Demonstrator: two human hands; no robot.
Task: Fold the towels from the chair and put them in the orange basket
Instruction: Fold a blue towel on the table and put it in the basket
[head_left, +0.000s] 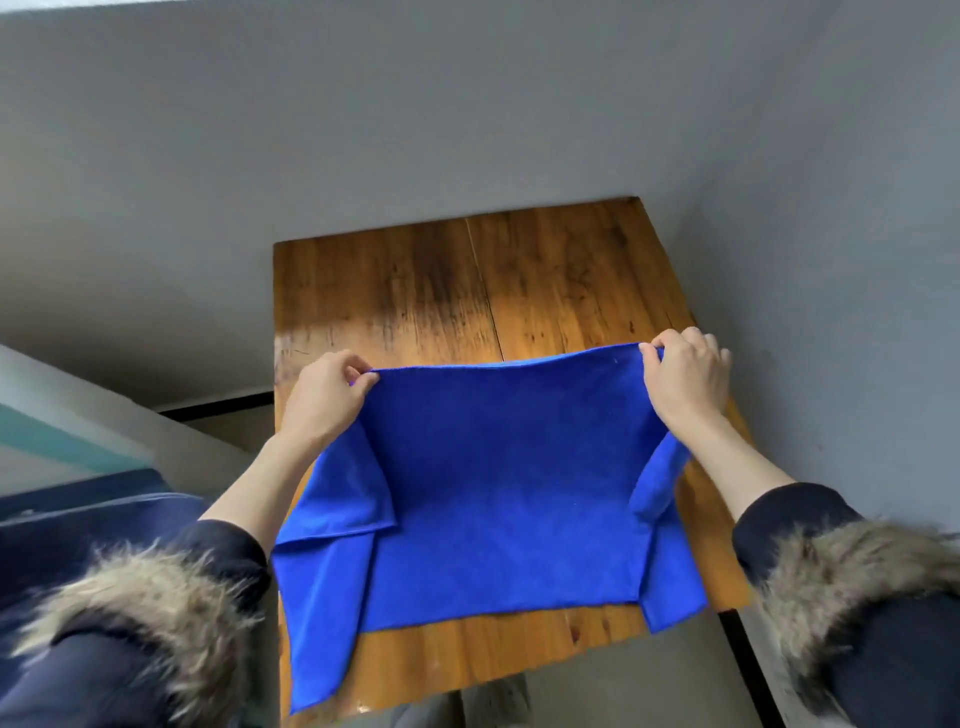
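Head view: left hand (324, 397) is pinching the far left corner of the blue towel (498, 493), fingers curled; right hand (688, 376) is pinching the far right corner likewise. Between them the far edge is stretching taut, raised above the wooden table (467, 280). Soft, matte cloth is lying over the table's near half, its side flaps folding inward, its near left corner overhanging the near edge. Bare worn planks are lying beyond.
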